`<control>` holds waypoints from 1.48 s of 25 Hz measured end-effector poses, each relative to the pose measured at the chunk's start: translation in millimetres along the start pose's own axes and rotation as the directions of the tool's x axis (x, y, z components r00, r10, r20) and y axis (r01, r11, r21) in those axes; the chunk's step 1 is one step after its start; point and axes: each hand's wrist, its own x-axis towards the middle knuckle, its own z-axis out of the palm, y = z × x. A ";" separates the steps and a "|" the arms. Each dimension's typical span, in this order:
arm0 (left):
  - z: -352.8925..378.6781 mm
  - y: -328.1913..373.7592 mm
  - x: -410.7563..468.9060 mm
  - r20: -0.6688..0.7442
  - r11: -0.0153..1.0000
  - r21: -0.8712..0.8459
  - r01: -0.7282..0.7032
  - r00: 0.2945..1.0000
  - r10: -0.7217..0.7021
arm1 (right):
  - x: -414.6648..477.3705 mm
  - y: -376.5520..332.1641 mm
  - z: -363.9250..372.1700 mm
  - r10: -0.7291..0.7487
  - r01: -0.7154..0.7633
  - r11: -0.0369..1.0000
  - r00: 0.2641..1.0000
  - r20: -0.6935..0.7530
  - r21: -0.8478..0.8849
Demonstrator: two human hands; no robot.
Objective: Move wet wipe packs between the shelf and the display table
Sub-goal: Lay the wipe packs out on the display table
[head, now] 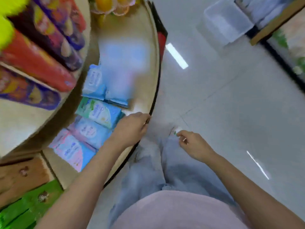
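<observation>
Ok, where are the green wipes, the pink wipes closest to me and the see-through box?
green wipes (99, 111), head view, middle of pack
closest pink wipes (70, 148), head view, middle of pack
see-through box (226, 22), head view, its lid

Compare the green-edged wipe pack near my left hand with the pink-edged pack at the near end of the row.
The green-edged pack has green trim; the pink-edged pack has pink trim. The green-edged pack lies close by the left hand; the pink-edged pack lies further along the row, one pack between them, beside the forearm. Both lie flat on the shelf and have pale blue fronts.
</observation>
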 end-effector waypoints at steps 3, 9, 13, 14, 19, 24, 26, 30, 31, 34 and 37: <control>1.6 74.8 67.6 0.087 0.974 0.063 -0.218 0.973 0.212 | -42.4 73.0 -26.6 0.181 -0.141 0.967 0.966 -0.183 0.211; 50.2 245.0 180.6 0.239 0.860 0.125 -0.495 0.856 0.458 | -107.9 216.9 -67.7 0.479 -0.336 0.828 0.840 -0.254 0.448; 95.4 338.3 227.4 0.351 0.828 0.128 -0.546 0.806 0.478 | -126.4 303.0 -134.9 0.517 -0.367 0.810 0.815 -0.261 0.458; 105.2 357.5 233.5 0.388 0.816 0.112 -0.567 0.781 0.490 | -127.4 319.4 -158.0 0.525 -0.361 0.806 0.803 -0.283 0.469; 136.1 427.8 286.5 0.584 0.794 0.030 -0.607 0.655 0.479 | -113.1 389.4 -271.4 0.574 -0.301 0.766 0.718 -0.394 0.568; 132.4 508.3 427.2 0.574 0.761 0.078 -0.644 0.653 0.494 | -74.8 457.6 -354.0 0.639 -0.317 0.711 0.664 -0.388 0.628; 120.8 556.9 487.3 0.579 0.715 0.095 -0.693 0.623 0.526 | -63.4 481.0 -384.2 0.688 -0.357 0.658 0.644 -0.336 0.663; 95.8 667.9 582.0 0.582 0.603 0.132 -0.786 0.555 0.595 | -52.5 518.7 -432.4 0.756 -0.422 0.547 0.620 -0.210 0.723; 93.5 697.9 603.0 0.587 0.574 0.140 -0.807 0.535 0.608 | -51.8 531.7 -445.3 0.766 -0.440 0.529 0.616 -0.184 0.726; 102.1 771.0 647.4 0.610 0.531 0.132 -0.837 0.491 0.622 | -49.9 577.5 -473.8 0.776 -0.497 0.509 0.619 -0.124 0.703; 129.2 831.4 684.5 0.639 0.548 0.114 -0.829 0.484 0.598 | -50.3 646.3 -514.7 0.779 -0.515 0.488 0.621 -0.086 0.705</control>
